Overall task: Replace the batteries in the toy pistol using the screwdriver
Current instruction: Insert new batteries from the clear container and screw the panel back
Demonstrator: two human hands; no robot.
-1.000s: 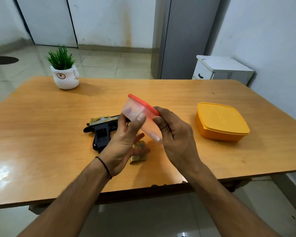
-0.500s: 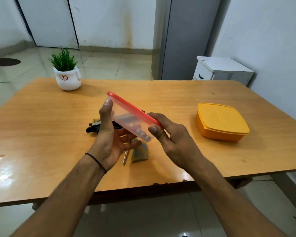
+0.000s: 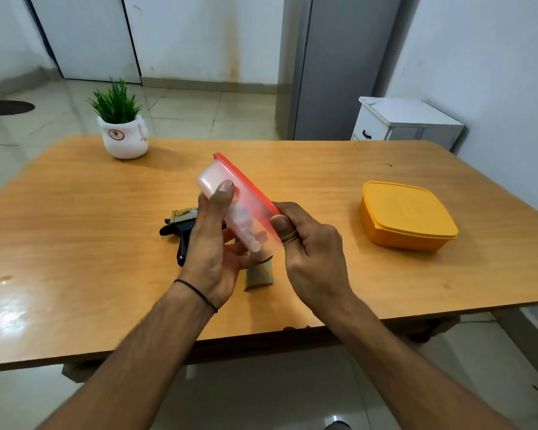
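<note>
Toy pistol (image 3: 180, 226): black with a gold slide, lying on the worktop (image 3: 75, 231) at 9 o'clock of the hands, partly hidden behind the left wrist.
Clear box (image 3: 239, 209): red-lidded, held tilted above the worktop with its lid side toward 2 o'clock; small round cells, probably button batteries, sit against its lower wall.
Left hand (image 3: 210, 243): fingers clamped on the box body, thumb pressed near its upper end.
Right hand (image 3: 305, 240): fingers clamped on the lid edge at the box's lower corner.
Change: against 0.5 s ago the box stands steeper and the left thumb has shifted further along it; the lid is still seated.
Meaning: judged to be the lid-opening step, so the cells are not yet out.
Gold part (image 3: 258, 276): lies at 6 o'clock of the box, likely the removed cover.
Screwdriver: not visible now.
Yellow box (image 3: 407, 215): closed, well apart at 3 o'clock.
Potted plant (image 3: 121, 128): far at 11 o'clock.
Obstruction: nothing blocks the hands; loose cells could spill when the lid pops.
</note>
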